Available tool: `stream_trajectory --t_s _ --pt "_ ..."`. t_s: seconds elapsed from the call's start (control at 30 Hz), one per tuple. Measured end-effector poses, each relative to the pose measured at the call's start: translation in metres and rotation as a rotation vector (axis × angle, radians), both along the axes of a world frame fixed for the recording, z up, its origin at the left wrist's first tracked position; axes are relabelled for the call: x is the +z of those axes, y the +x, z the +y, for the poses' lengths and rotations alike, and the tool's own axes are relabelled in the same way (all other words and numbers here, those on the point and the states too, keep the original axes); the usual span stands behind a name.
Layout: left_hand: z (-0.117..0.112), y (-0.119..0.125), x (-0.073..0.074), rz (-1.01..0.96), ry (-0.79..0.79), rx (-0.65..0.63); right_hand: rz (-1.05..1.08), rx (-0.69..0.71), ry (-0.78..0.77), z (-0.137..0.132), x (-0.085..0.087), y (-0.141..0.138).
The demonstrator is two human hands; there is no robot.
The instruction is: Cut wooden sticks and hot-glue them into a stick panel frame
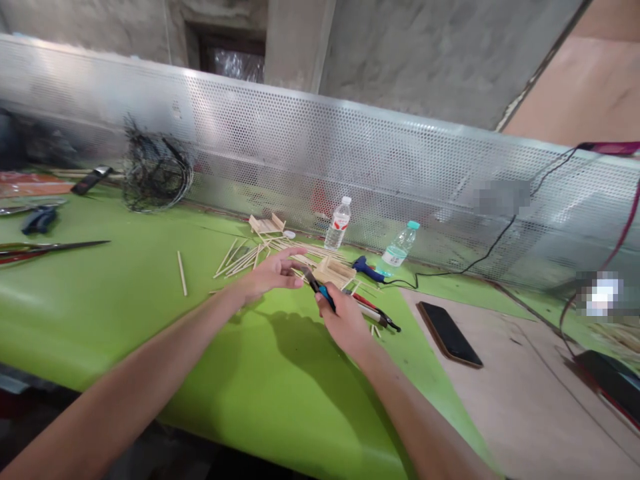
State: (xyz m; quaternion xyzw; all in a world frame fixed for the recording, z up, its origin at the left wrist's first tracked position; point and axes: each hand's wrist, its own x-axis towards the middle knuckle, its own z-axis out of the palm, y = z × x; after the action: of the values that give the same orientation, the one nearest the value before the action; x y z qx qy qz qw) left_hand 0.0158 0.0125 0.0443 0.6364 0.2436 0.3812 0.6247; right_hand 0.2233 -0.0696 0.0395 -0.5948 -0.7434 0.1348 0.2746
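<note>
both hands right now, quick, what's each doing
Left hand: partly open, fingers loosely bent; can't tell if they touch the tool's tip.
Right hand: closed around a blue-and-black tool.

A black-and-blue-handled cutter with a grey metal blade (pixel 314 283) tilts, tip toward the far left; thin, pale wooden sticks (pixel 245 263) lie loosely scattered beyond it.

Bright, diffuse light reaches your green tabletop (pixel 150 283); soft shadows lie on the near side of your left hand (pixel 275 272) and right hand (pixel 347 320). Glare whitens the perforated panel (pixel 225 127) at left. Fine detail around your fingers is soft. Wide-angle distortion stretches your forearms (pixel 135 373) toward the lower corners. Pixelation masks two patches at right, one glaring white.
</note>
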Motion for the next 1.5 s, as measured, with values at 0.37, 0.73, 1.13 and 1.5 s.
stream_trajectory --t_s 0.37,0.73,1.13,1.5 --pt "-0.0003 -0.0015 0.0008 -0.021 0.002 0.018 0.009 0.007 0.014 0.0013 -0.0023 0.0009" --pt "0.0031 -0.0038 0.0023 -0.016 0.046 0.077 0.015 0.012 0.018 0.0019 -0.0037 0.0025" --pt "0.0000 -0.0035 0.0048 0.012 0.054 0.057 0.016 0.007 0.009 -0.0001 -0.0003 0.0006" --pt "0.0016 -0.0025 0.0021 -0.037 0.064 0.078 0.036 0.009 -0.008 0.0002 -0.0012 0.0007"
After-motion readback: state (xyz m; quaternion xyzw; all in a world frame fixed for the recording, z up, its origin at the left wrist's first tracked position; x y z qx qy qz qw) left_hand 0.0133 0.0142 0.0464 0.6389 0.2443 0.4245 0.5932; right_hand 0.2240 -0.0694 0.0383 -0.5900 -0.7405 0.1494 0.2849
